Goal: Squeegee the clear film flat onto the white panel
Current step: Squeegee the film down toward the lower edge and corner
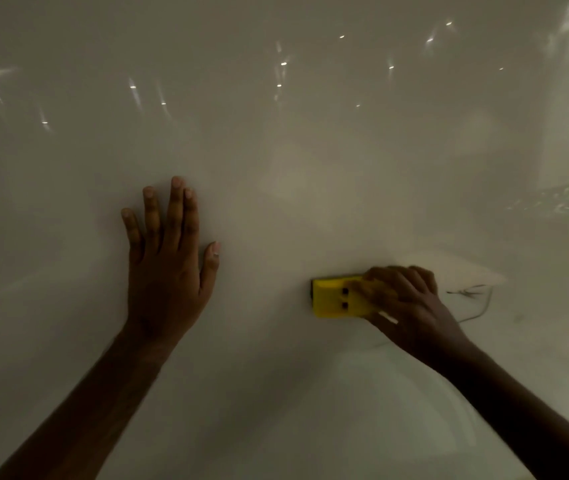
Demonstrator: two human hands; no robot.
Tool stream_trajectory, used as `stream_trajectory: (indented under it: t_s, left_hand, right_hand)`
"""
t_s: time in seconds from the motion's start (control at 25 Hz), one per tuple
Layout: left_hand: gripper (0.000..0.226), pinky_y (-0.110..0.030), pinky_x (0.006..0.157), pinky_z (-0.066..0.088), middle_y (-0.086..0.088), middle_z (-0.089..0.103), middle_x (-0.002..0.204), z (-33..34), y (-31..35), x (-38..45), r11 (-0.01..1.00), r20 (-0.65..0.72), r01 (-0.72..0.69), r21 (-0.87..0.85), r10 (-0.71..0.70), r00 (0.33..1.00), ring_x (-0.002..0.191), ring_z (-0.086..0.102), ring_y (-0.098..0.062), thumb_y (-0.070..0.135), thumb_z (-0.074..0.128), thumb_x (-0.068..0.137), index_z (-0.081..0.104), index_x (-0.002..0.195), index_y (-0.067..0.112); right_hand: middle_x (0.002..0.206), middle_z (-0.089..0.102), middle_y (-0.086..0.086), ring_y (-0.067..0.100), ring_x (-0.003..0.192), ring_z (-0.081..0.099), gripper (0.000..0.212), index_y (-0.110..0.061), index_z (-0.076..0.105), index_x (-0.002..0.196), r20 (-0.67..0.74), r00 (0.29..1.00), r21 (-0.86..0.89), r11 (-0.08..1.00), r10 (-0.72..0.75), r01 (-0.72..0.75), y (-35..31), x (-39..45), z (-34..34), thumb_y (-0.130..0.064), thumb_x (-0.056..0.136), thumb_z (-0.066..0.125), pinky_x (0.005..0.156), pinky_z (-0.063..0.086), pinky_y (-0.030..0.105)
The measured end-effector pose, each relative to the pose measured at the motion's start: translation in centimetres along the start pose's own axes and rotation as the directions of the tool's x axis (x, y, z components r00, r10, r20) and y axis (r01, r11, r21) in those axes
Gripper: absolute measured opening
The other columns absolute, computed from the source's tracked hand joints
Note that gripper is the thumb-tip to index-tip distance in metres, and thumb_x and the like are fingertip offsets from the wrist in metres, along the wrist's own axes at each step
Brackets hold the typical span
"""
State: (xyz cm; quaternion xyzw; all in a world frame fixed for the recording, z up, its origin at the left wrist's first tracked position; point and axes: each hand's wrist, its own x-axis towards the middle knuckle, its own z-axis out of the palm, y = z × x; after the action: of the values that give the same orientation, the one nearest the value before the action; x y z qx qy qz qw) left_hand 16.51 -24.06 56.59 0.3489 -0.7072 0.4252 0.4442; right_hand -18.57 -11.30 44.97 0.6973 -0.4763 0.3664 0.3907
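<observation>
Across the white panel (276,150) lies the clear film (310,209), glossy with light glints. Right hand (404,299) grips a yellow squeegee (335,299) pressed against the film. Left hand (168,258) lies flat, fingers spread, holding nothing, well apart from the squeegee.

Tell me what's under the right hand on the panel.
The right hand presses a yellow squeegee against the white panel. The squeegee's left part shows; its right end is hidden by the fingers. The clear film cannot be told apart from the panel.
</observation>
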Motion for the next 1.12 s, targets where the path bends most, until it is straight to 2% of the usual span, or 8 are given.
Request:
stream_trajectory:
  t_s: [0.08,0.16,0.36,0.48,0.6,0.76,0.96,1.12]
  left_hand:
    - [0.074,-0.063,0.133,-0.001,-0.02,0.01,0.179,0.1,0.4,0.2,1.0,0.008,0.009,-0.004,-0.009,1.0,0.163,0.008,-0.05,0.04,0.036,0.113,0.013,0.17,-0.001]
    - [0.074,-0.064,0.133,0.0,-0.02,0.01,0.179,0.1,0.8,0.3,1.0,0.009,0.007,-0.007,-0.007,1.0,0.164,0.007,-0.05,0.04,0.036,0.113,0.014,0.17,-0.001]
    - [0.075,-0.067,0.132,0.002,-0.021,0.012,0.179,0.1,1.3,0.4,1.0,0.006,0.005,0.012,-0.005,1.0,0.163,0.01,-0.051,0.041,0.036,0.113,0.013,0.17,-0.001]
    - [0.075,-0.068,0.131,0.003,-0.021,0.012,0.178,0.1,1.8,0.6,1.0,0.008,0.002,0.012,-0.002,1.0,0.163,0.011,-0.051,0.041,0.037,0.112,0.014,0.17,-0.002]
    - [0.075,-0.068,0.131,0.005,-0.021,0.012,0.179,0.2,2.1,0.9,1.0,0.016,0.002,0.014,-0.002,1.0,0.163,0.011,-0.052,0.041,0.035,0.113,0.014,0.17,-0.002]
    - [0.075,-0.068,0.132,0.004,-0.018,0.011,0.179,0.5,4.7,1.8,0.999,0.026,-0.048,-0.001,0.048,0.998,0.164,0.011,-0.049,0.042,0.037,0.112,0.015,0.17,0.0]
    - [0.076,-0.065,0.132,0.002,-0.018,0.013,0.179,1.0,6.7,2.5,0.998,0.02,-0.058,-0.01,0.058,0.998,0.164,0.012,-0.048,0.041,0.041,0.11,0.017,0.17,0.0]
    - [0.076,-0.066,0.132,0.003,-0.018,0.01,0.179,1.1,6.8,2.5,0.997,0.027,-0.078,-0.011,0.078,0.997,0.164,0.011,-0.048,0.041,0.04,0.11,0.015,0.17,0.0]
  right_hand:
    - [0.136,0.061,0.003,0.028,0.122,0.057,0.045,-0.033,0.053,0.148,-0.058,0.998,0.039,0.999,0.04,-0.037,-1.0,2.3,0.2,-0.044,0.105,0.058,0.1,0.039,0.044]
    - [0.137,0.061,0.003,0.027,0.123,0.058,0.044,-0.033,0.054,0.148,-0.05,0.999,0.043,0.999,-0.007,0.009,-2.0,1.8,1.0,-0.043,0.105,0.059,0.098,0.042,0.045]
    - [0.141,0.061,-0.001,0.025,0.126,0.059,0.041,-0.039,0.054,0.147,0.13,0.978,0.018,0.987,-0.162,0.161,-0.9,-7.2,2.2,-0.034,0.107,0.057,0.106,0.039,0.042]
    - [0.14,0.062,0.001,0.027,0.125,0.059,0.042,-0.042,0.051,0.147,0.133,0.988,-0.026,0.997,-0.075,0.08,2.5,-8.2,0.1,-0.036,0.105,0.054,0.106,0.038,0.043]
    - [0.136,0.062,0.007,0.032,0.121,0.057,0.045,-0.038,0.051,0.146,0.012,0.998,-0.046,0.997,0.067,-0.067,4.9,-4.6,-2.3,-0.041,0.101,0.056,0.104,0.039,0.045]
    - [0.136,0.061,0.006,0.03,0.123,0.056,0.046,-0.031,0.055,0.144,-0.054,0.994,-0.024,0.995,0.094,-0.095,4.1,-2.0,-2.9,-0.036,0.099,0.062,0.107,0.039,0.045]
    - [0.137,0.063,0.005,0.031,0.124,0.061,0.044,-0.033,0.056,0.146,0.09,0.996,-0.042,0.999,0.001,0.002,3.9,-9.8,-0.5,-0.032,0.103,0.059,0.108,0.042,0.048]
    - [0.135,0.063,0.007,0.034,0.123,0.059,0.043,-0.034,0.056,0.145,0.123,0.992,-0.12,0.993,0.021,-0.006,6.7,-12.2,-2.2,-0.034,0.102,0.055,0.106,0.042,0.048]
